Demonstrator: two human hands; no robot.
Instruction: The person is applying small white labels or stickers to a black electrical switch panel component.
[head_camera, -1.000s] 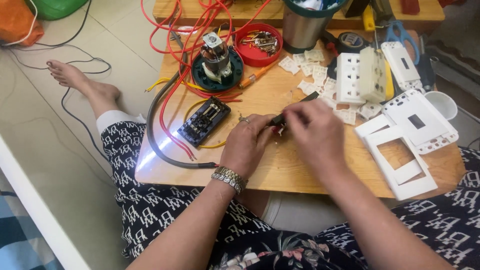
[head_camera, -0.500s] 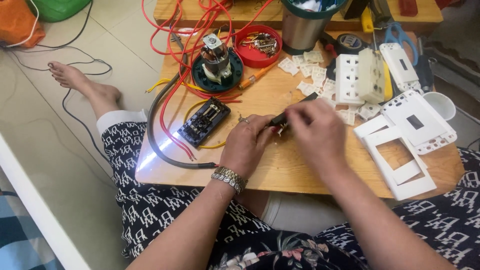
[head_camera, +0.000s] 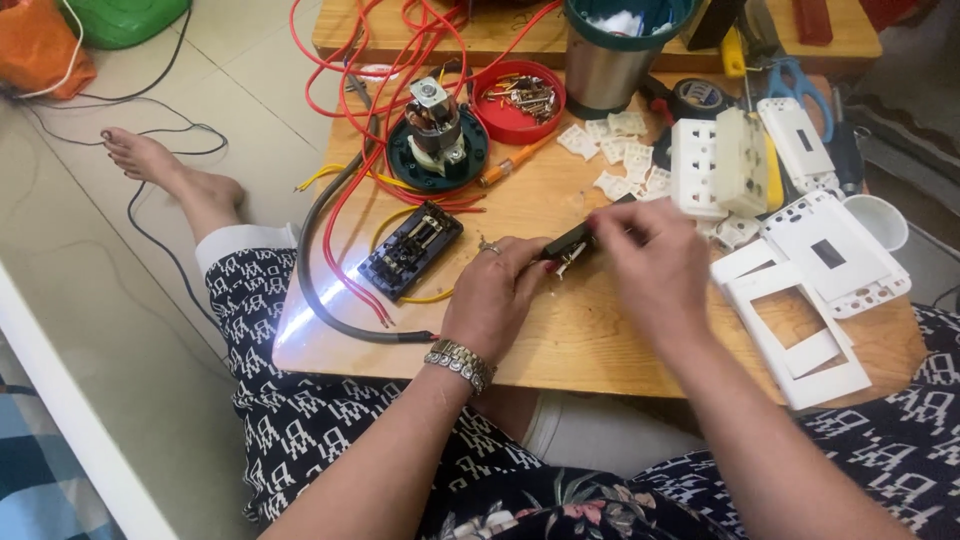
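Since the earlier frames both hands have shifted little; the right hand has come slightly further over the small black part, the rest of the table unchanged.

Near, centre of frame: the left hand, a metal watch at its wrist, has its fingers closed on the near end of the small black part, which sits just above the table at mid-frame. The right hand's fingers are pinched together on its far end; what they grip there is hidden. A small metal piece shows under the part.

Left of the hands: a black terminal block lies flat, with red wires and a grey cable running past it.

Right: white switch frames and a white socket module.

Far: a motor on a dark green base, a red lid of screws, white clips, a steel cup.

Judgement: the work is fine fitting. It is done well by keeping the part low and steady in the left hand, with the right turning or pressing in small amounts, over bare table so dropped pieces stay findable.
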